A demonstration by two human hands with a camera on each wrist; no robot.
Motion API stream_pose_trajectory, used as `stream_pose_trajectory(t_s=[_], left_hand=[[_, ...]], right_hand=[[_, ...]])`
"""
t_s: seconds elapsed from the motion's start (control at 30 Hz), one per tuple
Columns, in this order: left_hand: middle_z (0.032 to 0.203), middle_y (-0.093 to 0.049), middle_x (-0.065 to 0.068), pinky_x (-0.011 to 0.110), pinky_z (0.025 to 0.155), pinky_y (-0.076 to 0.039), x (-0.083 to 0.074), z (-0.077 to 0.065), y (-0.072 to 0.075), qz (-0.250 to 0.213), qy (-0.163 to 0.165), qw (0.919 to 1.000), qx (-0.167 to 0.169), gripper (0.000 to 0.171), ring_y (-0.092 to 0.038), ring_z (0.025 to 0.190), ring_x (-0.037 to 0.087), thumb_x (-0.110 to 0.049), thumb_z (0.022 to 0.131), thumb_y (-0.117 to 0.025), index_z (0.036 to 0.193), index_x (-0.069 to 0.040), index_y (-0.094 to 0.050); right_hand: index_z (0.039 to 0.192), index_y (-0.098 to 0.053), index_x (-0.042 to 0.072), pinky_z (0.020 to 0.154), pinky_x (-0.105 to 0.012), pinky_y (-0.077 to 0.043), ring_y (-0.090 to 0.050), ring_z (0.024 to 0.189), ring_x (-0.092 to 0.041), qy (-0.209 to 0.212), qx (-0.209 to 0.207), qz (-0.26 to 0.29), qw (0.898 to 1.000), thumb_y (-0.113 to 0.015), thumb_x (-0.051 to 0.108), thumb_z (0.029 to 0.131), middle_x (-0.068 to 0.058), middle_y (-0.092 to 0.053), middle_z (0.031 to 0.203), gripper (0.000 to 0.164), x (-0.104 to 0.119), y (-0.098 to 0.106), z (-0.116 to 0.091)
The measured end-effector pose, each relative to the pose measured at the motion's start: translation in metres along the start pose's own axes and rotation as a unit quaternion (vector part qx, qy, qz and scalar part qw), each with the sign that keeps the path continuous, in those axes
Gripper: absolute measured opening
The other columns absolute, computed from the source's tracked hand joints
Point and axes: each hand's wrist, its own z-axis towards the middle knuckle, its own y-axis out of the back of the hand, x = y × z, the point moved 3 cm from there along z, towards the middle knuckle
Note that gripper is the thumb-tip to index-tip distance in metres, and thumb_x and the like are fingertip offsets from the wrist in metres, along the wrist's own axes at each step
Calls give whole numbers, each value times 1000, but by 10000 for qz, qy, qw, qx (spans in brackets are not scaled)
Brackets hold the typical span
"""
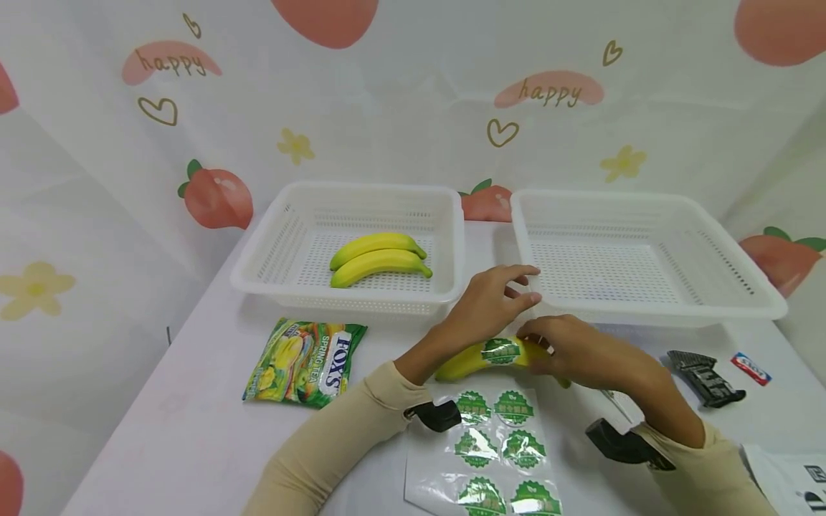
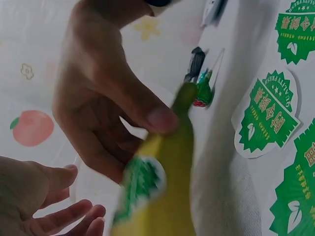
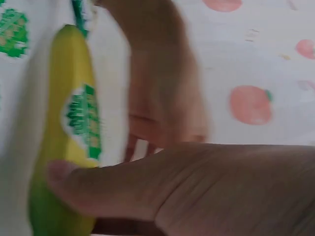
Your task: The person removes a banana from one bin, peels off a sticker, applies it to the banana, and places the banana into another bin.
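My right hand (image 1: pixel 584 351) grips a yellow banana (image 1: pixel 464 363) near one end, thumb on one side and fingers round the other. A round green-and-white sticker (image 1: pixel 501 351) sits on the banana's side; the right wrist view shows the same sticker (image 3: pixel 83 120). My left hand (image 1: pixel 493 301) hovers just above and behind the banana, fingers spread and holding nothing; in the left wrist view it appears apart from the fruit. Below the banana lies a sheet of green round stickers (image 1: pixel 500 459), partly covered by the left wrist camera.
A white basket (image 1: pixel 348 297) at back left holds two bananas (image 1: pixel 381 265). Another white basket (image 1: pixel 652 309) stands at back right. A FOX'S candy bag (image 1: pixel 306 362) lies left; a black wrapper (image 1: pixel 706 376) and a small red-and-blue packet (image 1: pixel 751 368) lie right.
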Motion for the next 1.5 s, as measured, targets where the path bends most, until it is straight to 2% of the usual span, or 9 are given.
stream_pose_trajectory(t_s=[0.23, 0.4, 0.53, 0.63, 0.8, 1.0, 1.17, 1.3, 1.5], left_hand=[[132, -70, 8, 16, 81, -56, 0, 4, -1, -138, -62, 9999, -14, 46, -74, 107, 15, -23, 104, -71, 148, -13, -63], [132, -70, 7, 17, 82, -56, 0, 5, -1, -124, -8, 9999, -57, 47, -73, 107, 15, -23, 104, -72, 149, -13, -63], [132, -69, 7, 17, 82, -56, 1, 5, -1, -125, 55, 9999, -96, 46, -73, 107, 15, -18, 105, -69, 150, -14, -62], [131, -68, 7, 17, 81, -57, 2, 5, 0, -217, 88, 9997, -103, 47, -74, 106, 14, -18, 104, -70, 150, -14, -61], [130, -68, 6, 18, 81, -57, 3, 4, 1, -371, 70, 9993, -67, 49, -74, 105, 13, -22, 103, -72, 150, -15, -61], [130, -68, 5, 19, 81, -57, 5, 3, 2, -493, 68, 9987, -62, 49, -73, 103, 12, -23, 103, -72, 150, -15, -61], [128, -67, 4, 19, 81, -57, 5, 1, -1, -519, 142, 9985, -42, 50, -73, 102, 12, -23, 103, -73, 151, -15, -60], [128, -67, 5, 19, 79, -58, 5, 1, -2, -535, 168, 9984, -23, 51, -73, 101, 12, -22, 103, -73, 152, -14, -60], [131, -67, 5, 19, 80, -58, 4, 1, -3, -468, 175, 9987, -45, 51, -73, 102, 13, -23, 103, -73, 152, -16, -60]], right_hand=[[131, -70, 7, 74, -33, -57, -65, 96, -16, -447, -111, 41, 9989, -87, 22, 88, 2, -73, 113, 49, -14, 39, -43], [135, -69, 6, 72, -32, -62, -69, 101, -21, -561, -734, -425, 9948, -89, 20, 86, -4, -74, 119, 54, -27, 71, -63], [140, -64, 0, 71, -37, -64, -70, 102, -33, -851, -1042, -602, 9891, -86, 15, 90, -19, -71, 128, 57, -43, 100, -67], [144, -59, -4, 78, -49, -63, -70, 104, -42, -1070, -1085, -758, 9854, -81, 14, 95, -28, -67, 131, 57, -57, 122, -64], [144, -58, -5, 87, -67, -55, -67, 112, -48, -1112, -1142, -1061, 9815, -82, 18, 95, -29, -69, 127, 59, -80, 151, -49], [142, -58, -7, 92, -69, -53, -61, 123, -53, -1056, -786, -601, 9895, -81, 19, 95, -28, -66, 133, 58, -107, 161, -23], [142, -53, -15, 88, -53, -61, -68, 114, -43, -1224, -104, -46, 9924, -78, 15, 97, -34, -62, 134, 60, -134, 152, -3], [142, -49, -18, 86, -48, -63, -70, 106, -32, -1531, 469, 292, 9867, -81, 15, 95, -38, -59, 135, 65, -149, 142, 8], [141, -50, -17, 88, -54, -62, -69, 111, -36, -1864, 1169, 466, 9744, -82, 15, 94, -39, -57, 137, 65, -153, 128, 16]])
